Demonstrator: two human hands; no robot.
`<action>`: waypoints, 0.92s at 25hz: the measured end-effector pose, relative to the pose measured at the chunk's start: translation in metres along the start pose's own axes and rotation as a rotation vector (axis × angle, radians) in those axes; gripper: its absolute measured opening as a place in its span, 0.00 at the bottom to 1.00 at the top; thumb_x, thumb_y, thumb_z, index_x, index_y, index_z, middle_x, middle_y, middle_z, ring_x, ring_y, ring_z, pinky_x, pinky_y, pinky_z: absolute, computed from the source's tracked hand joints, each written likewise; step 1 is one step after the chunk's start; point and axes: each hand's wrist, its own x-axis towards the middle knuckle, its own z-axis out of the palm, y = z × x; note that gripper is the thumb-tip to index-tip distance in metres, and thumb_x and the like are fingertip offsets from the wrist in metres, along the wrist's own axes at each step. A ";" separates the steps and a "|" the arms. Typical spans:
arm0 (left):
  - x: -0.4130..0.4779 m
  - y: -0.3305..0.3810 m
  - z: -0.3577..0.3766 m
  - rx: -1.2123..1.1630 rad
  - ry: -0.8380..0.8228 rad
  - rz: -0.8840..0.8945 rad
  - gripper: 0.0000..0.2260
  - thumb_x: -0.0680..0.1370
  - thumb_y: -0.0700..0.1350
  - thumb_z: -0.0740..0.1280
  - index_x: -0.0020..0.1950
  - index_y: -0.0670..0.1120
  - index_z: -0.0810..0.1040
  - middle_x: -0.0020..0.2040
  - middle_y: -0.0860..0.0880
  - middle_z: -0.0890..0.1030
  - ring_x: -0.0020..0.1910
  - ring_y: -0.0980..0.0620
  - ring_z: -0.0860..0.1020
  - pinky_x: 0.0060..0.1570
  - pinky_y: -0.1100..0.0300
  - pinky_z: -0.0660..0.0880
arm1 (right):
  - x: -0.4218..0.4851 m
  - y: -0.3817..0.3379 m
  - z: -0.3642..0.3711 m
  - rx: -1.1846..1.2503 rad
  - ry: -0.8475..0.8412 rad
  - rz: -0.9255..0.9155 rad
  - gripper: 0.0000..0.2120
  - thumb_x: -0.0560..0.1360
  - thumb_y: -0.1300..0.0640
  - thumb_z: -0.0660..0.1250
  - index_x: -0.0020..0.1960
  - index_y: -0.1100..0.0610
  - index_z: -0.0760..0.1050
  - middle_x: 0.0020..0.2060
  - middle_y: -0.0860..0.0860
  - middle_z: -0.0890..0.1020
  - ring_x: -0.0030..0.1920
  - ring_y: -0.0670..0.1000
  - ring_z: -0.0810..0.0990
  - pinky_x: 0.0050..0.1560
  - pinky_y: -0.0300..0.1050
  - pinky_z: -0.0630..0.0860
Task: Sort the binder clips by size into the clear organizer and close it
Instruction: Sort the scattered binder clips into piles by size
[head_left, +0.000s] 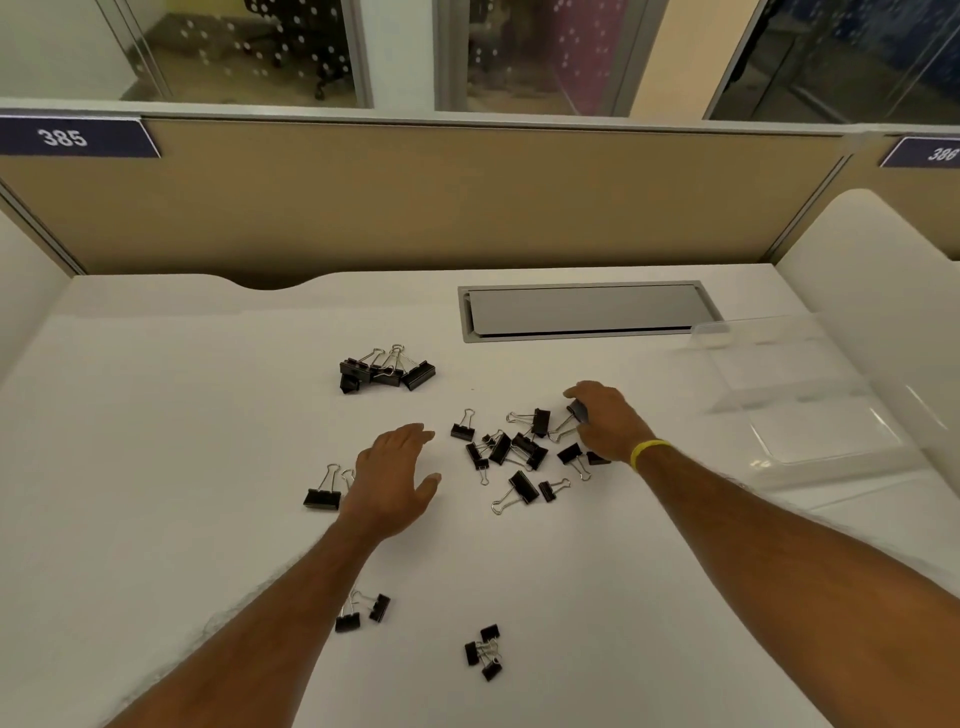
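Observation:
Black binder clips lie scattered on the white desk (156, 415). A mixed heap (519, 452) sits in the middle. Large clips are bunched at the back (387, 369), one large clip (323, 493) lies left of my left hand, and small ones lie near me (363, 613) (485, 652). My left hand (397, 478) hovers flat with straight fingers beside the heap. My right hand (605, 421) curls its fingers round a binder clip (577, 411) at the heap's right edge. The clear organizer (795, 395) stands open at the right.
A grey cable hatch (587, 312) is set into the desk behind the heap. A tan partition (415, 208) closes off the back, and a white side panel (878, 291) rises at the right, just behind the organizer.

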 end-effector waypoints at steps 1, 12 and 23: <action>0.000 0.002 0.002 0.008 -0.003 0.001 0.25 0.78 0.51 0.66 0.74 0.50 0.66 0.75 0.51 0.65 0.73 0.50 0.62 0.69 0.48 0.60 | 0.002 0.005 -0.001 -0.014 -0.021 0.009 0.28 0.72 0.70 0.60 0.71 0.54 0.68 0.73 0.52 0.66 0.73 0.57 0.63 0.72 0.50 0.63; 0.001 0.012 0.007 0.017 0.013 0.010 0.22 0.77 0.50 0.67 0.71 0.50 0.69 0.73 0.51 0.69 0.72 0.49 0.65 0.67 0.48 0.63 | 0.015 0.016 0.001 -0.114 -0.004 -0.054 0.27 0.70 0.69 0.65 0.67 0.55 0.73 0.61 0.53 0.75 0.62 0.56 0.73 0.62 0.50 0.73; 0.009 0.005 0.000 -0.009 0.031 0.006 0.22 0.77 0.50 0.66 0.70 0.50 0.69 0.71 0.52 0.69 0.70 0.50 0.66 0.66 0.50 0.65 | 0.009 -0.019 -0.006 0.418 0.226 0.088 0.25 0.67 0.61 0.75 0.63 0.59 0.76 0.54 0.55 0.79 0.48 0.53 0.81 0.49 0.40 0.74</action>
